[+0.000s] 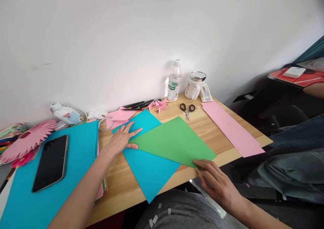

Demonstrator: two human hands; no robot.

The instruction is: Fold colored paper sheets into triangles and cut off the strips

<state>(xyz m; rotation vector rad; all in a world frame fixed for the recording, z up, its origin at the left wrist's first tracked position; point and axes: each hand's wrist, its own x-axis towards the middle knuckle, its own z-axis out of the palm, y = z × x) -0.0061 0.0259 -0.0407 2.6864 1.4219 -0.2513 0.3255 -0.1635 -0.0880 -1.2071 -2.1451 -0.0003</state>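
A green sheet of paper, folded to a kite-like shape, lies across a blue sheet of paper on the wooden table. My left hand rests with spread fingers on the blue sheet and the green sheet's left tip. At the green sheet's near right edge, my right hand pinches the paper between thumb and fingers. Behind the sheets lie black-handled scissors with their blades slightly apart.
Along the wall stand a water bottle and a white mug; pens and pink folded stars lie left of them. Pink strips lie right. A phone rests on stacked blue paper. Another person sits at right.
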